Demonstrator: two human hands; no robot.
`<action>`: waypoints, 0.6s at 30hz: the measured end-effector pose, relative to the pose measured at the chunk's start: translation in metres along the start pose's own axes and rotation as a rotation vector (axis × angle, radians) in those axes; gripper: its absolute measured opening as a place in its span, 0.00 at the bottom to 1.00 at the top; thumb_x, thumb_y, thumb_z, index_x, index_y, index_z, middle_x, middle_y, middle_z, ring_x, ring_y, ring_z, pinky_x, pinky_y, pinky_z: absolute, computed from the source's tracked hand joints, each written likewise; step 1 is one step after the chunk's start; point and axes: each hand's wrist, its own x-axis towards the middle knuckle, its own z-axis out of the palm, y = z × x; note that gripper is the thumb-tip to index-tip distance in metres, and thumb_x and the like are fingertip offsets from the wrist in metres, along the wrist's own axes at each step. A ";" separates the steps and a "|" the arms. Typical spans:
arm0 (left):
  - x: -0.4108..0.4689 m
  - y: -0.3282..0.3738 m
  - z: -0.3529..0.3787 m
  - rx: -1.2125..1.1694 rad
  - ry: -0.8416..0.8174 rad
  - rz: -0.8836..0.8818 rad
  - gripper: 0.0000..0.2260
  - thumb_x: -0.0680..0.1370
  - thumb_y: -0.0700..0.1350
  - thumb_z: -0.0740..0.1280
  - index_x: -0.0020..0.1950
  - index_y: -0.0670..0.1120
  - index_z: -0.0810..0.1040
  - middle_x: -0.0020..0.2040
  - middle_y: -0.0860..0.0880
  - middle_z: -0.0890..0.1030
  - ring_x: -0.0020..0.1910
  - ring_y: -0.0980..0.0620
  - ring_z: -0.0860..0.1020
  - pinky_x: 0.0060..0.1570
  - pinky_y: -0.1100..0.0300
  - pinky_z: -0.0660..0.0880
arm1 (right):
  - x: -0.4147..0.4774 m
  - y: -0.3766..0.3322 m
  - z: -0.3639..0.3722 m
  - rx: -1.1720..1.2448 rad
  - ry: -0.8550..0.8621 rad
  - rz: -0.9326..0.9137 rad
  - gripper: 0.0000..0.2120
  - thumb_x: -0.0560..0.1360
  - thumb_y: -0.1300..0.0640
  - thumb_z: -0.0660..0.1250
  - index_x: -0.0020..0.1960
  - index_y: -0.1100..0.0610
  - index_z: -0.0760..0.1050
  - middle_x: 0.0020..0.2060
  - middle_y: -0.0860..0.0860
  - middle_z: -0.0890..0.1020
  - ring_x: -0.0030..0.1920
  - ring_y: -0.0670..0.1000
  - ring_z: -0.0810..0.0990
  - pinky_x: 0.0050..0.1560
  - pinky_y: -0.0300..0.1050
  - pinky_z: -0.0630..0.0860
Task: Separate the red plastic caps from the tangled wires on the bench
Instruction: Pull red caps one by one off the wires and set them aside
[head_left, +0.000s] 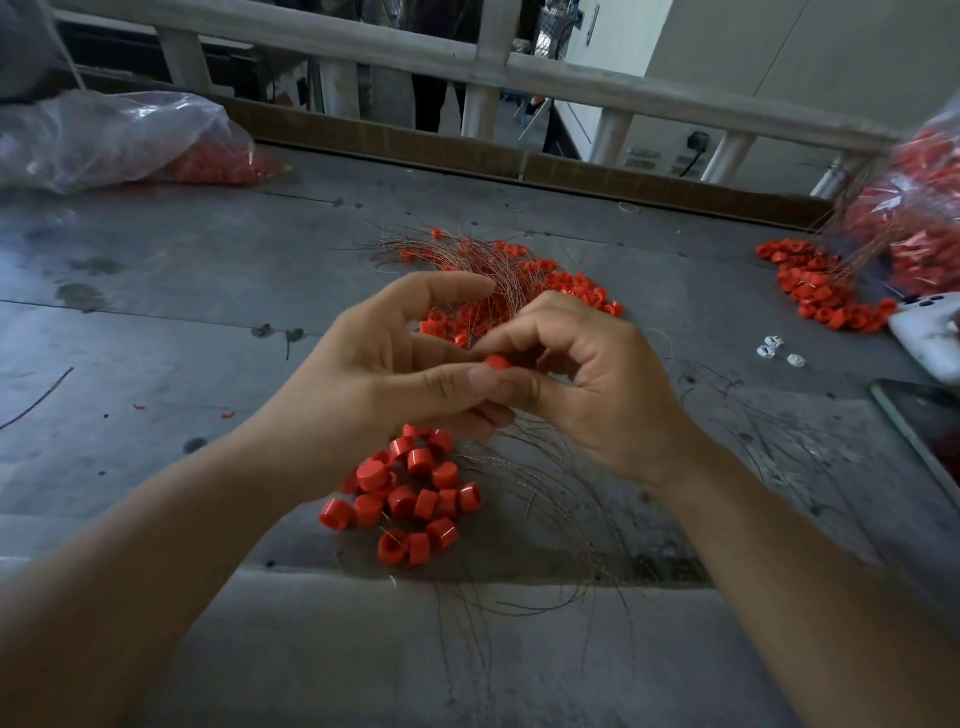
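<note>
Red caps (218, 169) inside a clear bag (104, 135), slumped at the far left corner of the bench (156, 291). Nearer the left edge, one stray dark wire (36, 397) flat on the grey top. Left hand (374, 364) raised over the middle of the bench, thumb and curled fingers pinching a single cap (497, 362), index finger arched above it. Under that hand, toward the near edge, a loose heap of caps (410, 493), some on their sides, some mouth up, touching one another. Beyond both hands, toward the far edge, a tangle of thin wires (498, 275) with more caps caught in it. Right hand (597, 384) meeting the left at the same single cap, fingers curled, pinching it from the other side. Below the right wrist, bare wires (561, 519) fanned toward the near edge. Further right, a few small white bits (776, 351); then a second heap (821, 291) of caps near the right edge, just beside a full bag (914, 223) of caps and wires. At the right edge itself, a white phone (930, 332) and, nearer, a dark screen (919, 415), both partly out of view.
</note>
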 end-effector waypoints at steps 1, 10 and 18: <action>0.001 0.000 0.000 -0.022 0.008 -0.013 0.26 0.64 0.45 0.75 0.60 0.49 0.71 0.39 0.40 0.84 0.38 0.44 0.83 0.35 0.61 0.78 | 0.000 0.000 0.000 0.006 0.000 -0.002 0.09 0.67 0.57 0.70 0.47 0.51 0.76 0.38 0.42 0.75 0.40 0.38 0.74 0.39 0.29 0.71; 0.003 -0.001 -0.002 0.051 0.037 -0.046 0.23 0.62 0.45 0.70 0.57 0.49 0.72 0.35 0.43 0.84 0.34 0.49 0.83 0.32 0.63 0.78 | -0.001 -0.001 0.000 0.029 -0.032 -0.008 0.13 0.64 0.59 0.72 0.47 0.51 0.75 0.38 0.41 0.75 0.41 0.39 0.75 0.42 0.31 0.72; 0.002 -0.001 -0.004 0.010 -0.042 -0.055 0.21 0.66 0.45 0.68 0.58 0.47 0.72 0.36 0.43 0.83 0.36 0.48 0.83 0.33 0.63 0.78 | 0.000 -0.002 -0.002 0.059 -0.044 0.001 0.12 0.64 0.58 0.72 0.45 0.49 0.75 0.38 0.43 0.76 0.39 0.41 0.76 0.42 0.34 0.75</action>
